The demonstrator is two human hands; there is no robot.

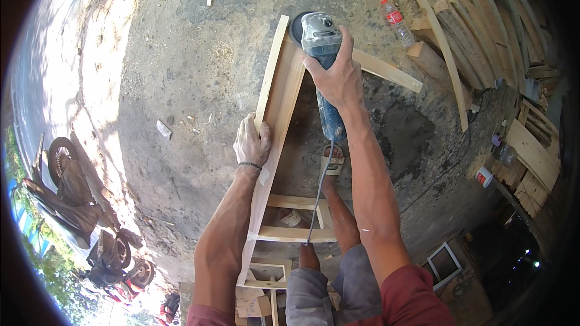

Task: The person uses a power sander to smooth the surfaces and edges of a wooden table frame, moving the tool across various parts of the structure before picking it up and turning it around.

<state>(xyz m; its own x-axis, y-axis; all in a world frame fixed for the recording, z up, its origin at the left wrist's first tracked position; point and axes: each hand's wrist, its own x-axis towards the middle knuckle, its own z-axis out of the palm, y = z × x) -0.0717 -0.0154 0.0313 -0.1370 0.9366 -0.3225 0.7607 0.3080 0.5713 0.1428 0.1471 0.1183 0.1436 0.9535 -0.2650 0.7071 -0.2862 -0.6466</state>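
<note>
My right hand (339, 78) is wrapped round the body of a blue, dust-covered angle grinder (321, 35). The dark disc (296, 29) of the grinder is at the far end of a long pale wooden board (285, 99). Lower down, my left hand (252, 140), dusty and with a dark band at its wrist, grips the left edge of that board. A narrow wooden strip (272, 69) runs along this edge, up from my fingers. Crosspieces (296, 234) join the board near my legs. From the grinder a grey cord (319, 196) hangs toward me.
Another wooden bar (389, 71) juts right from behind the grinder. A plastic bottle (397, 22) lies beside stacked timber (465, 30) at the far right. My sandalled foot (333, 160) is on the floor under the cord. Motorcycles (72, 187) are parked at the left.
</note>
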